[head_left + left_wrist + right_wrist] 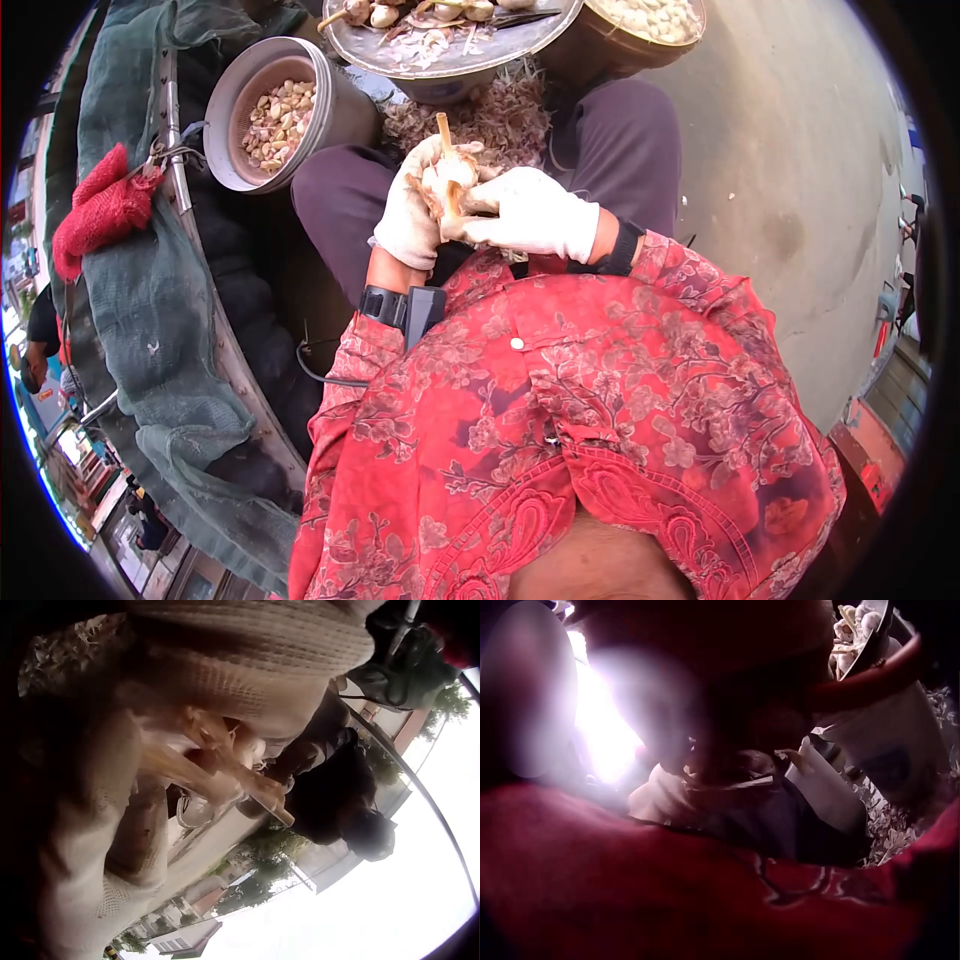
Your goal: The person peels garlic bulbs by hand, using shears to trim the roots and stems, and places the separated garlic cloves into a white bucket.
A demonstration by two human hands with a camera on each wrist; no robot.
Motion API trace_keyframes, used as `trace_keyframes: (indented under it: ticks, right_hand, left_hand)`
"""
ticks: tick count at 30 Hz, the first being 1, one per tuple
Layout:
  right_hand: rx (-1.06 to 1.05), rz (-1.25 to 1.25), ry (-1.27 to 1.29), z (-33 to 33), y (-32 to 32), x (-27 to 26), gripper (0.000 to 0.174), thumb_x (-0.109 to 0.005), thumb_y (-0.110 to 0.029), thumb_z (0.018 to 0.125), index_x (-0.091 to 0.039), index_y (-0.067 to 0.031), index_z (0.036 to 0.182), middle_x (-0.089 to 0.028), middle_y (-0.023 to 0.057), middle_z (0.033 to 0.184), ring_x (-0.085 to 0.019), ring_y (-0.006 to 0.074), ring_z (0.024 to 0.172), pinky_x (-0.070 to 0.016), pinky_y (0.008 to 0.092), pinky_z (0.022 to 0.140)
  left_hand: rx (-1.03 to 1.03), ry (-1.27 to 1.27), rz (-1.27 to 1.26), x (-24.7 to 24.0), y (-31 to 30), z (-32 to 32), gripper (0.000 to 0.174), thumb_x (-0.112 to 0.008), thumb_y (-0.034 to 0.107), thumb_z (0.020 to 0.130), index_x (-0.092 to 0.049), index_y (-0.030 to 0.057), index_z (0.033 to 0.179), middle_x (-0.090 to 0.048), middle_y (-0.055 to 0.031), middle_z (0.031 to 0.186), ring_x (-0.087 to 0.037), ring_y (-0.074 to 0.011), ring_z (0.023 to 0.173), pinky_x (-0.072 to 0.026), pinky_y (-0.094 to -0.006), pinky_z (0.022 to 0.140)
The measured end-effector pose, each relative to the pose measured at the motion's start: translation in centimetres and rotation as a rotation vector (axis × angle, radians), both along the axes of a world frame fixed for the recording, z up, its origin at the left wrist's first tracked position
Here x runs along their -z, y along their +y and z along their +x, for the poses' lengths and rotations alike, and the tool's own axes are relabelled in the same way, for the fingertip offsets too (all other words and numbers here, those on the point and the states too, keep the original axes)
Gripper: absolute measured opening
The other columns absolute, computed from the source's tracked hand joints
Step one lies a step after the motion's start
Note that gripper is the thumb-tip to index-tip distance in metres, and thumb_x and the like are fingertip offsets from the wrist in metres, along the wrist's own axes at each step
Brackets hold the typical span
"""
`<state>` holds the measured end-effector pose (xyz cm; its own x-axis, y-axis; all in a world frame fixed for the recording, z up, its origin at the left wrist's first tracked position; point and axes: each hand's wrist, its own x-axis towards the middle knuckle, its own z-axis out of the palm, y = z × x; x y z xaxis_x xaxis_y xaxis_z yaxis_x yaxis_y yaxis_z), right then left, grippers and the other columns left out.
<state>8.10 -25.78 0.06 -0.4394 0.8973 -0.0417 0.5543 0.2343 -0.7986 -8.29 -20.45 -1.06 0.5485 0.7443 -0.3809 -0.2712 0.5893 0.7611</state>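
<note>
Both hands wear white knit gloves and meet over the lap in the head view. My left hand [408, 215] grips garlic [447, 178] from its left side, with one dry stem [443, 128] pointing up and another lower down. From the right, my right hand [535, 212] pinches the garlic near the lower stem [454, 198]. Two pale stems [259, 791] cross close to the gloved fingers in the left wrist view. Sleeve and shadow hide most of the right hand's work in the right wrist view.
Loose cloves fill a colander [246, 130] in a white bucket [340, 105] at left. Ahead stands a round tray [545, 35] with garlic bulbs, skins and a dark tool. Peeled cloves [650, 15] sit in a container beyond. Skins [500, 115] lie heaped between the knees.
</note>
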Motion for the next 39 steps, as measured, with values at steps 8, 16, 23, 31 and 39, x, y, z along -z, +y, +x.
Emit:
trace_keyframes:
  ticks: [8, 16, 23, 31, 39]
  right_hand:
    - [-0.109, -0.045, -0.082, 0.8, 0.0, -0.6, 0.040, -0.057, -0.046, 0.086, -0.068, -0.0094, 0.096, -0.065, 0.0174, 0.080, -0.064, 0.0349, 0.076, -0.0487, 0.0435, 0.070]
    - [0.184, -0.344, 0.194, 3.4, 1.3, -1.9, 0.053, -0.059, -0.053, 0.086, -0.064, -0.0012, 0.098, -0.063, 0.0185, 0.080, -0.062, 0.0291, 0.075, -0.0474, 0.0360, 0.072]
    - [0.077, -0.196, 0.065, 3.0, 1.6, -1.6, 0.055, -0.061, -0.054, 0.084, -0.065, -0.0018, 0.101, -0.066, 0.0209, 0.088, -0.064, 0.0342, 0.083, -0.0489, 0.0391, 0.074]
    - [-0.054, -0.331, 0.210, 3.4, 1.4, -1.8, 0.046, -0.070, -0.042, 0.084, -0.067, -0.0002, 0.103, -0.069, 0.0134, 0.083, -0.062, 0.0168, 0.073, -0.0487, 0.0311, 0.071]
    - [-0.030, -0.600, 0.441, 3.0, 0.9, -0.3, 0.044, -0.066, -0.044, 0.088, -0.069, -0.0039, 0.105, -0.070, 0.0042, 0.085, -0.063, 0.0133, 0.081, -0.0501, 0.0307, 0.075]
  left_hand:
    - [0.143, -0.171, -0.231, 2.0, 2.2, -1.6, 0.067, -0.046, 0.048, 0.090, -0.052, -0.0091, 0.124, -0.067, -0.0201, 0.098, -0.066, -0.0307, 0.086, -0.0559, -0.0433, 0.079]
    - [0.227, -0.467, -0.439, 2.1, 1.4, -3.7, 0.054, -0.046, 0.044, 0.095, -0.056, -0.0017, 0.122, -0.066, -0.0161, 0.107, -0.065, -0.0237, 0.099, -0.0553, -0.0364, 0.081]
    - [0.105, -0.295, -0.241, 0.9, 0.0, -3.4, 0.033, -0.048, 0.018, 0.098, -0.050, -0.0003, 0.125, -0.060, -0.0171, 0.121, -0.064, -0.0259, 0.103, -0.0557, -0.0346, 0.085]
    - [0.285, 0.059, -0.112, -0.2, 0.1, -3.2, 0.022, -0.050, 0.011, 0.096, -0.059, 0.0001, 0.113, -0.066, -0.0096, 0.091, -0.066, -0.0192, 0.072, -0.0552, -0.0283, 0.059]
    - [0.139, 0.078, -0.159, 0.4, -0.4, -2.2, 0.024, -0.050, 0.011, 0.096, -0.059, 0.0002, 0.115, -0.066, -0.0089, 0.092, -0.066, -0.0175, 0.072, -0.0547, -0.0260, 0.060]
